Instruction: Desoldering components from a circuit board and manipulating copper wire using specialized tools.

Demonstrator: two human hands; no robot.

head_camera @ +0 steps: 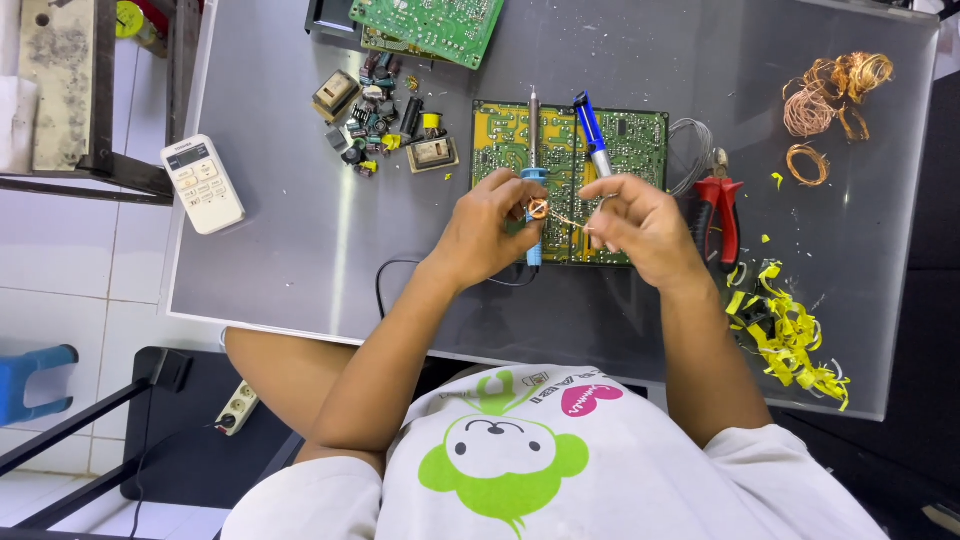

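Note:
My left hand (487, 228) pinches a small copper wire coil (538, 208) above a yellow-green circuit board (640, 140) that lies on the grey table (300, 250). My right hand (640, 225) pulls a thin copper wire strand (568, 221) out from that coil, fingers closed on it. A blue-handled soldering iron (533, 140) lies across the board under my left hand. A blue desoldering pump (592, 133) rests on the board beside it.
Red-handled pliers (720, 210) and thin solder wire (692, 150) lie right of the board. Copper coils (835, 95) sit far right, yellow tape scraps (785, 330) near the front edge. A pile of loose components (385, 115), another green board (430, 25) and a white remote (202, 183) are left.

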